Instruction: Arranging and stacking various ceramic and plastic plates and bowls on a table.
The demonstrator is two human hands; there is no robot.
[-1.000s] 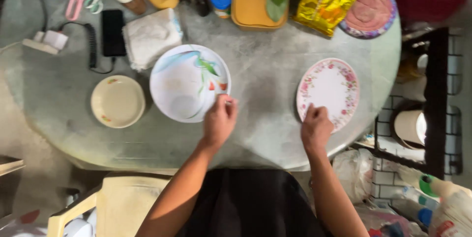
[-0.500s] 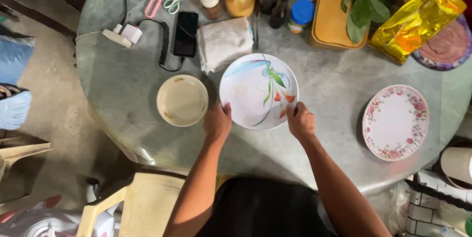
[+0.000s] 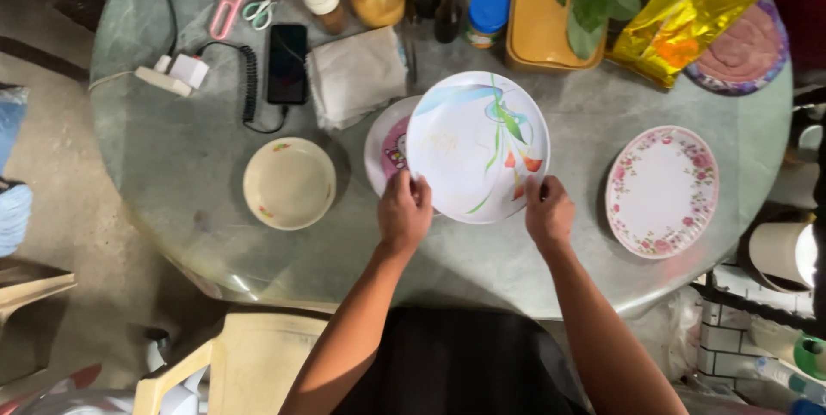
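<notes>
The large flower-painted plate (image 3: 477, 147) is being gripped at its near rim by the left hand (image 3: 405, 211) and right hand (image 3: 549, 211). Compared with half a second ago, it is being held raised and shifted right, so a pink-printed plate (image 3: 387, 150) beneath is being uncovered on the worktop (image 3: 198, 174).

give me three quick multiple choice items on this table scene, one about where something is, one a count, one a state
1. Where is the cream bowl?
A. left of the big white plate
B. on the yellow tray
C. right of the floral plate

2. How many hands grip the big white plate?
A. none
B. one
C. two

3. How does the big white plate sit?
A. flat and alone on the table
B. lifted, uncovering another plate under it
C. upside down on the bowl

Answers:
1 A, the bowl stands apart on the table to the plate's left.
2 C, the left hand and right hand each hold its near rim.
3 B, a plate with a pink picture shows beneath its left edge.
</notes>
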